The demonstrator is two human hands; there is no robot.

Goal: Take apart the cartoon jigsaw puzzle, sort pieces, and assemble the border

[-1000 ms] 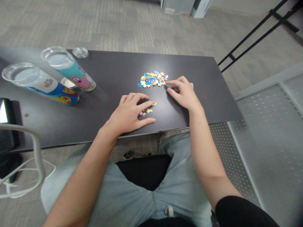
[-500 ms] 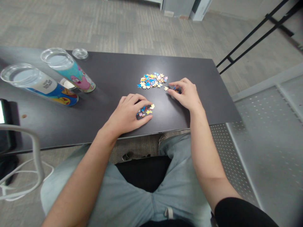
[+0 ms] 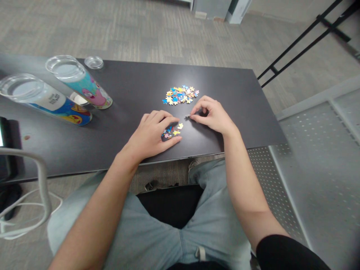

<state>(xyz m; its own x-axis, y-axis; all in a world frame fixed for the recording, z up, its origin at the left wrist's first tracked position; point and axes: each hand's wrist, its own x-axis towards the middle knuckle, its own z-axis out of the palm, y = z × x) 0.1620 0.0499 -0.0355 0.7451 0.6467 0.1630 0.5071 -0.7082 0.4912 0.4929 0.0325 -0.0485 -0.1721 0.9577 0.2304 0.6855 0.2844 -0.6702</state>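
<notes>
Dark table (image 3: 126,86) | right hand (image 3: 212,118) grip pinches piece (image 3: 188,117) — cluster (image 3: 172,132) just beside

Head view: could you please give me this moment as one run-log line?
left hand cupping small cluster of colourful jigsaw pieces | right hand pinches small jigsaw piece | loose colourful pile behind

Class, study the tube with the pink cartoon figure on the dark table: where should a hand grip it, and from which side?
Grip the pink-figure tube around the middle of its round wall, coming from its right. It seems to stand upright, tall and narrow, so a low-to-middle wrap should keep it steady; the blue tube stands close on its left.
</notes>
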